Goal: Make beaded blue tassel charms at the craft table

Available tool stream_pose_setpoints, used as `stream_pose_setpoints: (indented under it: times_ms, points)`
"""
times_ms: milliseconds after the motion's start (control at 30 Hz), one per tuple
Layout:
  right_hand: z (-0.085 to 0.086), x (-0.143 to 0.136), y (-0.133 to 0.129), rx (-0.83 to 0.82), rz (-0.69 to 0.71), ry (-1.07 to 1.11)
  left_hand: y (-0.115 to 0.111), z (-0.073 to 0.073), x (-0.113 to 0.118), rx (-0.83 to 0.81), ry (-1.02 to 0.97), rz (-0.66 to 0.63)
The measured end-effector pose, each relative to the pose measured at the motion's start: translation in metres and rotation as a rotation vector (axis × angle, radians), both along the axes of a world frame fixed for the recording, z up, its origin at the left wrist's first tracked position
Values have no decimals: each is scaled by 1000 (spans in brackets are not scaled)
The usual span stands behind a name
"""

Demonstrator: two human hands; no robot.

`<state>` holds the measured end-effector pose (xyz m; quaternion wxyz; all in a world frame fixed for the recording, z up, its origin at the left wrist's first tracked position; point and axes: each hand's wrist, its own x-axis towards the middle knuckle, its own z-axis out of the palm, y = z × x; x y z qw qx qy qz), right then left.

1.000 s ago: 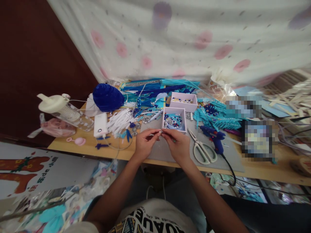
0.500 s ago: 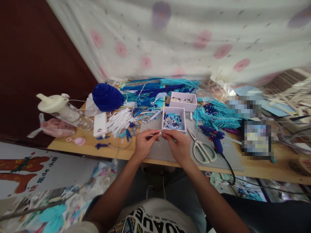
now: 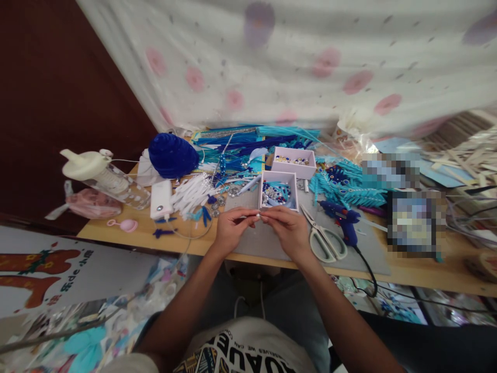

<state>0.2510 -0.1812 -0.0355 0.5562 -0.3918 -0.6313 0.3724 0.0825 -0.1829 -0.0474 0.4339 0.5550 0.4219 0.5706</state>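
My left hand [image 3: 233, 228] and my right hand [image 3: 285, 228] meet fingertip to fingertip above the grey mat [image 3: 256, 246]. Both are closed in a pinch around a tiny whitish piece [image 3: 258, 215], too small to name. Just beyond the fingers stands a white box [image 3: 278, 176] filled with blue, silver and red beads and turquoise bits. Behind it is a second white box [image 3: 294, 167] with gold and blue beads. To the right of my right hand lie scissors [image 3: 328, 243] with pale handles, beside a blue glue gun [image 3: 344, 217].
At the left are a white power bank [image 3: 160, 199], a clear bottle [image 3: 112, 181] with a cream lid and a dark blue fuzzy bundle [image 3: 173, 155]. White strips [image 3: 192, 192] and turquoise fuzzy pieces [image 3: 349, 189] cover parts of the table. A black cord [image 3: 368, 267] hangs over the front edge.
The fingertips have shifted slightly, and the whitish piece between them shows a little more. The objects on the table have stayed in place.
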Motion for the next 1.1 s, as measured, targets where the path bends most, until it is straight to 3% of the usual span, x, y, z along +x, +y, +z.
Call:
stream_pose_setpoints:
  times_ms: [333, 600, 1100]
  points:
    - [-1, -1, -4, -262, 107, 204, 1, 1, -1, 2, -17, 32]
    - [-7, -2, -3, -174, 5, 136, 1, -3, 1, 22, -20, 15]
    - [-2, 0, -5, -78, -8, -77, -3, 2, 0, 41, 72, -17]
